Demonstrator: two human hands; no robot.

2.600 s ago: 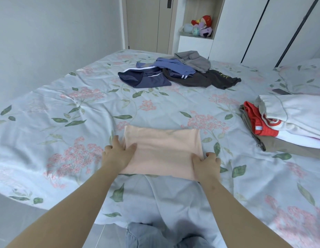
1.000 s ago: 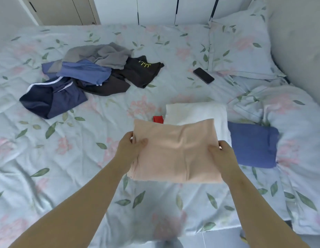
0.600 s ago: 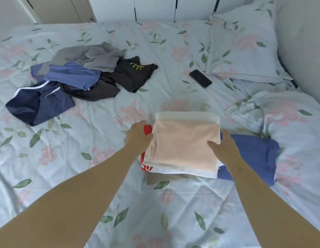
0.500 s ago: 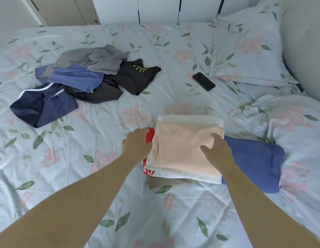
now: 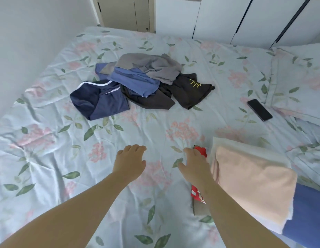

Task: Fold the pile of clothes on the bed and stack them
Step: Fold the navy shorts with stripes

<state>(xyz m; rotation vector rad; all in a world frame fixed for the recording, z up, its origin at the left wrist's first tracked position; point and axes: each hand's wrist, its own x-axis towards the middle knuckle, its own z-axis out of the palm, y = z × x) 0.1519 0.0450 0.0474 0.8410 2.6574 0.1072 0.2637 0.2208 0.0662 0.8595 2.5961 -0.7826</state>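
A folded peach garment [image 5: 252, 183] lies on top of the stack at the right, over a white piece [image 5: 248, 148], a red one [image 5: 201, 153] and a tan one [image 5: 200, 208]. A heap of unfolded clothes lies further up the bed: a grey top [image 5: 155, 66], a blue piece [image 5: 136, 81], a navy garment with white trim [image 5: 100, 102] and a dark brown one [image 5: 189, 92]. My left hand [image 5: 131, 161] hovers over the sheet with relaxed fingers, holding nothing. My right hand [image 5: 194, 164] is beside the stack's left edge, fingers loose, also holding nothing.
A black phone [image 5: 259, 110] lies on the floral sheet [image 5: 66, 140] near a pillow [image 5: 302, 76] at the right. A folded blue item [image 5: 309, 215] sits right of the stack. A wall runs along the left; wardrobe doors stand beyond the bed.
Both hands have let go of the peach garment, which now rests on the stack. The hands have moved left and forward toward the unfolded heap, and the view has turned left.
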